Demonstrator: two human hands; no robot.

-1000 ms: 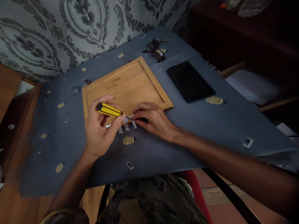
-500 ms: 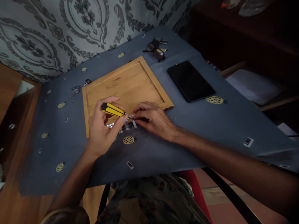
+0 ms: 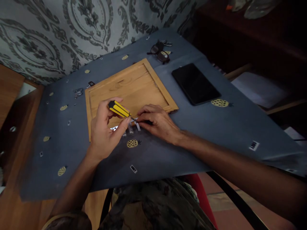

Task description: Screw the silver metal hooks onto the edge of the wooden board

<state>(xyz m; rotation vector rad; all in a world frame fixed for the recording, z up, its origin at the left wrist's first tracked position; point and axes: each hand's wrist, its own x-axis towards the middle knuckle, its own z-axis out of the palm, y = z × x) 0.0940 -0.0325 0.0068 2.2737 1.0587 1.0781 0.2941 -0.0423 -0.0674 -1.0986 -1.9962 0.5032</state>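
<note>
Between the thumb and fingers of my left hand is a yellow and black screwdriver. Its thin shaft slants down to the right, toward my right fingertips. My right hand is closed in a pinch at the shaft's tip, by the near edge of a framed wooden panel. What else those fingers hold, if anything, is hidden. Small clear strips stick out from the panel's near edge between my hands. A shiny metal piece shows partly behind my left thumb.
A black tablet lies right of the panel. Dark sunglasses rest at the back, and small metal bits lie to the left. The blue patterned tablecloth covers the table, with a patterned curtain behind.
The screwdriver has turned in my left fingers; its handle has shifted slightly right and tilts more steeply. My right hand has barely moved.
</note>
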